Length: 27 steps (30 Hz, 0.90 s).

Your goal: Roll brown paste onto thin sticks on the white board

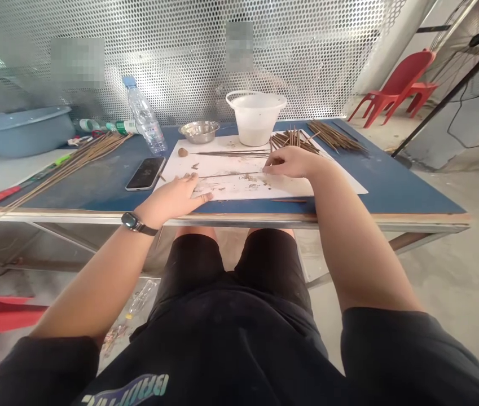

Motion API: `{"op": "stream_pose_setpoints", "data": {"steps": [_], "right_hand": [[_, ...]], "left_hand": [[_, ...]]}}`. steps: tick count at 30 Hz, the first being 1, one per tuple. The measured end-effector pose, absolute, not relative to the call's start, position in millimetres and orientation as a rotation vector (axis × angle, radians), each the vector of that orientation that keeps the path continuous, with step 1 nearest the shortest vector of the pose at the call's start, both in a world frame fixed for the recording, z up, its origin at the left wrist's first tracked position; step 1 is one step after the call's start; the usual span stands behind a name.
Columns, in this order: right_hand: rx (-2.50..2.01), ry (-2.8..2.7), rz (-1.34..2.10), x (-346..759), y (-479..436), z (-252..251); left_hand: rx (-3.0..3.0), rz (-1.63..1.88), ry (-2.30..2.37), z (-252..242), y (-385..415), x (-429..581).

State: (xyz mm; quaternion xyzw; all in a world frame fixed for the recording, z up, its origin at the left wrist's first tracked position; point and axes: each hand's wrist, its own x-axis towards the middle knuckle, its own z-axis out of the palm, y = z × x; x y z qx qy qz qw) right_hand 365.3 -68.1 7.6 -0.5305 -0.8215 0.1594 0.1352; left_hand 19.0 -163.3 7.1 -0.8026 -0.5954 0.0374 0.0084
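Observation:
A thin dark stick (pixel 231 174) lies across a white board (pixel 328 183), reaching between my hands. My left hand (pixel 175 197) rests flat at the board's left, fingers stretched over the stick's left end and thumb apart. At the other end, my right hand (pixel 292 162) has its fingers curled down and pinched on the stick; the fingertips are partly hidden. Behind it lie several more thin sticks (pixel 234 153), beside a small brown lump (pixel 183 152). Brown crumbs (pixel 250 185) are scattered over the board.
A white bucket (pixel 256 115), a metal bowl (pixel 200 132) and bundles of brown sticks (pixel 336 137) stand behind. To the left are a phone (pixel 146 173), a water bottle (pixel 146 118), long thin sticks (pixel 65 165) and a blue basin (pixel 23 132). The table's front edge (pixel 231 219) is near me.

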Motion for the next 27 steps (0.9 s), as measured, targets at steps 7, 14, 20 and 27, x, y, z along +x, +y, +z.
{"op": "stream_pose_setpoints", "data": {"steps": [7,14,20,27], "right_hand": [[-1.558,-2.379,0.484,364,-69,8],[-1.563,-2.384,0.479,369,-60,5],[-1.598,-2.370,0.487,366,-65,7],[-1.572,-2.390,0.493,366,-67,8]], "left_hand": [[-2.481,0.181,-1.876,17,-155,19],[-2.485,0.129,-1.818,16,-188,10],[-2.483,0.133,-1.809,6,-159,3],[-2.547,0.141,-1.836,5,-152,2]]}}
